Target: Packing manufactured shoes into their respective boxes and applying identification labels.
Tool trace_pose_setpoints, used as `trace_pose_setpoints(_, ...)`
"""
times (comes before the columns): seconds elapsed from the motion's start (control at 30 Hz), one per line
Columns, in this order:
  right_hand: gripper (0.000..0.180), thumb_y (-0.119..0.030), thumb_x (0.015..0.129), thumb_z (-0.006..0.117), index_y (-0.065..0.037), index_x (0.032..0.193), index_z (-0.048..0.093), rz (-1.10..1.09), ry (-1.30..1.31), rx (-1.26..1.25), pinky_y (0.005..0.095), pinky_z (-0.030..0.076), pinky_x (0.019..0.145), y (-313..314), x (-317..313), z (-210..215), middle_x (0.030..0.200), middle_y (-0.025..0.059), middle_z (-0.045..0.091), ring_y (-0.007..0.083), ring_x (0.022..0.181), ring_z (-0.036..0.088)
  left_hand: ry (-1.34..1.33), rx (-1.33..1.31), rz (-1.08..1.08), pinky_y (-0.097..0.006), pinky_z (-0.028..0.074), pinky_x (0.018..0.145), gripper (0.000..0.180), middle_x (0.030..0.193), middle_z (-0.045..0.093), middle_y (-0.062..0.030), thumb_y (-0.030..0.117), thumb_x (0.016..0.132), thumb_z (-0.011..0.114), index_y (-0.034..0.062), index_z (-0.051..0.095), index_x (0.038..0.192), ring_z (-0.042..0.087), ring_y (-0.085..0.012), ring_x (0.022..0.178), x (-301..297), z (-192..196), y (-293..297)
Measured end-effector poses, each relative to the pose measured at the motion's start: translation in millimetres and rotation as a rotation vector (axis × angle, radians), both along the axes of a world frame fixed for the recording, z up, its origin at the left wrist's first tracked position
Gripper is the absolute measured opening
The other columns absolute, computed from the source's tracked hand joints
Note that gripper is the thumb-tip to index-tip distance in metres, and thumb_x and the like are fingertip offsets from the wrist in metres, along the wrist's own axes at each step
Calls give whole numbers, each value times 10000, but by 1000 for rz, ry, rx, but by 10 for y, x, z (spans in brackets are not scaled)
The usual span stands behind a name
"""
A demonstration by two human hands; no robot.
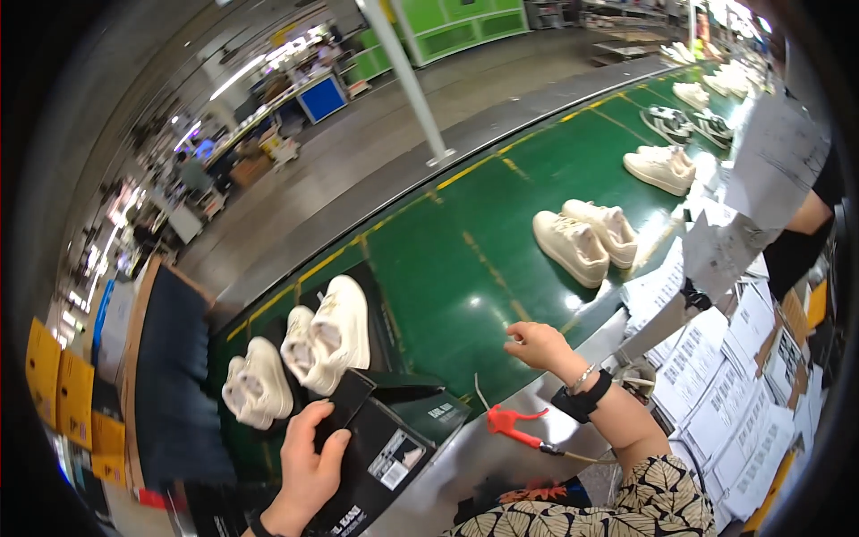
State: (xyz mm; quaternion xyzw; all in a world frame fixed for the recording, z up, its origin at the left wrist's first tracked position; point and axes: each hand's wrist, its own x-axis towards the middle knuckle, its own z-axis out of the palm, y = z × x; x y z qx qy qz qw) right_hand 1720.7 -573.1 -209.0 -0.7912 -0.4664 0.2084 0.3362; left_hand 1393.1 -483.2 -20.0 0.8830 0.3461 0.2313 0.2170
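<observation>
My left hand (309, 461) grips the left edge of a black shoe box (389, 447), thumb against its side. The box has a white label and sits tilted at the near edge of the green conveyor belt (438, 295). Beyond it, a pair of cream sneakers (327, 336) rests on a black box lid (380, 322), with more cream sneakers (257, 383) to the left. My right hand (541, 347) hovers over the belt's near side, fingers curled together; a small whitish bit shows at the fingertips, too small to name. Below it lies a red air blow gun (514, 425).
More cream sneakers (586, 237) and dark-striped shoes (667, 123) stand along the belt toward the far right. Printed papers (716, 385) cover the right side, near another person's arm (810, 215). A metal pole (407, 80) rises beyond the belt. Yellow boxes (63, 385) are at far left.
</observation>
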Motion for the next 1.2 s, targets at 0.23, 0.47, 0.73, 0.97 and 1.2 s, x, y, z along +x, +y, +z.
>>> trace_pose_setpoints(0.23,388,-298,744,618,-70,1058,603,-342,-23,-232,382,431,890,-127,779,-454,1083,178,570,323,1026,536,-456,-131,42,-314,399,881,274,1104,517,-115,55,861,536,-19,465,1115,508,-186,1010,891,-98,612)
trace_pose_setpoints(0.47,342,-137,705,594,-77,1041,598,-586,-302,-145,411,418,892,-128,1370,-562,1093,155,529,337,1047,481,8,645,-441,-395,425,844,229,1134,518,-187,43,679,665,66,589,894,520,-344,1011,1710,-457,552)
trace_pose_setpoints(0.73,246,-204,833,507,-178,1056,609,-719,-576,-299,448,352,895,-2,1956,-959,1159,130,443,322,1132,386,181,155,-178,-384,441,865,236,1128,533,-166,123,724,657,43,620,943,530,-333,1013,647,-1398,478)
trace_pose_setpoints(0.97,446,-190,705,605,-317,1132,567,-387,-522,-618,473,270,1000,-223,2267,-742,1272,155,404,333,1206,357,183,-347,633,-345,470,793,293,1082,567,-179,213,744,659,44,625,982,555,-303,989,-918,-1929,-53)
trace_pose_setpoints(1.2,273,-110,754,478,-178,956,649,-190,-495,-518,410,407,902,-235,2617,-982,1031,180,601,340,1015,535,336,-688,1172,-343,424,880,451,1012,601,-166,395,693,646,16,643,937,503,-292,1071,-1974,-2997,-1202)
